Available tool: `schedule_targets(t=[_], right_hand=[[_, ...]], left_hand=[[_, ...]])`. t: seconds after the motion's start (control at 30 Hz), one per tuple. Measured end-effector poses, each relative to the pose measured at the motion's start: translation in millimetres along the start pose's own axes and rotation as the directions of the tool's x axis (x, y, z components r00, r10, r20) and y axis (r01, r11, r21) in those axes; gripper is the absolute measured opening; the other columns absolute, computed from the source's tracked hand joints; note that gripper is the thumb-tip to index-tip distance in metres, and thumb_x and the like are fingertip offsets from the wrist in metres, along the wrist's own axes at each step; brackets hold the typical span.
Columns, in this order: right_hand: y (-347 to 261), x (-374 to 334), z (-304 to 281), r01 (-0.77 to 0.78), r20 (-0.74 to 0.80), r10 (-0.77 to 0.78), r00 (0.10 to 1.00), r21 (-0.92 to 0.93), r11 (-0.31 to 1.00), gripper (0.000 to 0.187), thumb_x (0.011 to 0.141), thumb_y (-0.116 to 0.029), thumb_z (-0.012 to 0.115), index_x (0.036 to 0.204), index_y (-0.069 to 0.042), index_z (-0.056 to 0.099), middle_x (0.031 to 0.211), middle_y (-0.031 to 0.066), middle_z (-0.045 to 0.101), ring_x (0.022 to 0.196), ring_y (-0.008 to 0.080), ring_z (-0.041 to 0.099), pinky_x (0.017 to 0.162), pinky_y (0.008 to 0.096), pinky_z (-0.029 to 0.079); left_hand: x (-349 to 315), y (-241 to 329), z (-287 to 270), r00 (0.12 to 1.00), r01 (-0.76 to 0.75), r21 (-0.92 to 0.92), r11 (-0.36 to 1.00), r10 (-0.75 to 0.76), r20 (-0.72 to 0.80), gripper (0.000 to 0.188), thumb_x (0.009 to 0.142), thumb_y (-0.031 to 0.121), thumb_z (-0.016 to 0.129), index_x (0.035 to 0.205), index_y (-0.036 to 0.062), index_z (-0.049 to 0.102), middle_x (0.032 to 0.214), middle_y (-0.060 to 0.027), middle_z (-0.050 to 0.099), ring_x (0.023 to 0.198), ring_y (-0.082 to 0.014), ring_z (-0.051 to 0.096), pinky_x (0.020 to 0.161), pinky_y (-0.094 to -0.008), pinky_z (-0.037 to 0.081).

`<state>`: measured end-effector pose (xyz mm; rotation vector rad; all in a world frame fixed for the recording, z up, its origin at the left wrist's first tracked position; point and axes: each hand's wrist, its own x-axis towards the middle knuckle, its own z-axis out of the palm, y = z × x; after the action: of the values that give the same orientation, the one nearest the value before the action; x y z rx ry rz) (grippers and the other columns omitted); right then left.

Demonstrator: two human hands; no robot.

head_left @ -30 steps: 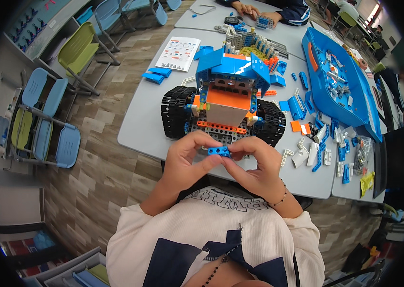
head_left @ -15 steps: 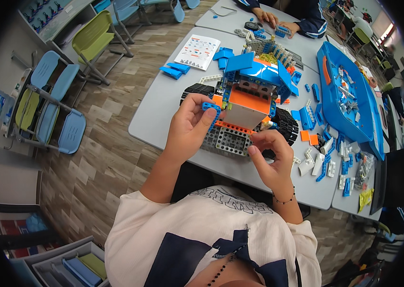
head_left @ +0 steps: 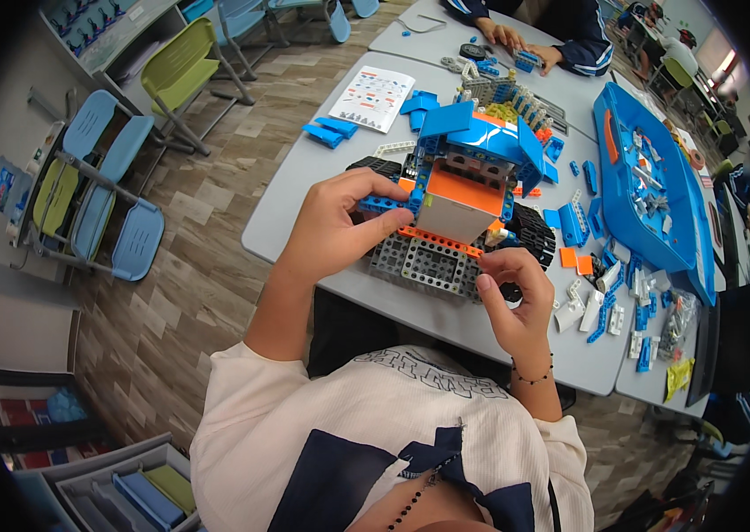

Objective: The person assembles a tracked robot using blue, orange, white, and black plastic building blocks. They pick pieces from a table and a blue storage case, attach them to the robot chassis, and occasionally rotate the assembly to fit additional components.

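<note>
A building-brick vehicle model in orange, blue, white and grey stands on the table, with black tyres at its sides. My left hand pinches a blue beam piece between thumb and fingers, holding it level at the model's left side. Whether the beam is joined to the model I cannot tell. At the lower right corner of the grey perforated base, the curled fingers and thumb of my right hand grip the edge. Part of the base's right end is hidden by those fingers.
Loose blue, white and orange pieces lie to the right, below a blue bin of parts. An instruction sheet and blue panels lie to the left. Across the table, another person's hands hold a small blue assembly.
My left hand has turned the blue beam from upright to level and brought it to the model's left side. My right hand stays at the base's corner, slightly shifted in view.
</note>
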<state>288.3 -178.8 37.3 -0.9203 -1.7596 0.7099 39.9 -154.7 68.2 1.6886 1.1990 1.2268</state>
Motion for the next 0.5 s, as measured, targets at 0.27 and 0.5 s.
schedule_targets(t=[0.27, 0.5], right_hand=[[-12.9, 9.4, -9.1, 0.101, 0.006, -0.101, 0.995, -0.075, 0.992, 0.018, 0.078, -0.001, 0.07, 0.095, -0.001, 0.063, 0.088, 0.0104, 0.066, 0.073, 0.0179, 0.061, 0.061, 0.0263, 0.047], [-30.1, 34.3, -1.0, 0.335, 0.023, -0.353, 0.935, -0.382, 0.862, 0.024, 0.071, -0.002, 0.073, 0.093, -0.006, 0.066, 0.09, 0.0063, 0.065, 0.08, 0.0239, 0.058, 0.069, 0.0327, 0.047]], left_hand=[[11.4, 17.6, -12.9, 0.976, -0.215, 0.271, 0.938, 0.196, 0.094, 0.017, 0.077, 0.011, 0.075, 0.089, 0.003, 0.066, 0.085, -0.0038, 0.065, 0.066, -0.0116, 0.059, 0.056, -0.0238, 0.045], [19.3, 25.3, -20.2, 0.95, -0.255, 0.348, 0.902, 0.168, 0.263, 0.018, 0.082, 0.012, 0.069, 0.094, 0.0026, 0.059, 0.087, -0.007, 0.064, 0.064, -0.0158, 0.059, 0.055, -0.0284, 0.044]])
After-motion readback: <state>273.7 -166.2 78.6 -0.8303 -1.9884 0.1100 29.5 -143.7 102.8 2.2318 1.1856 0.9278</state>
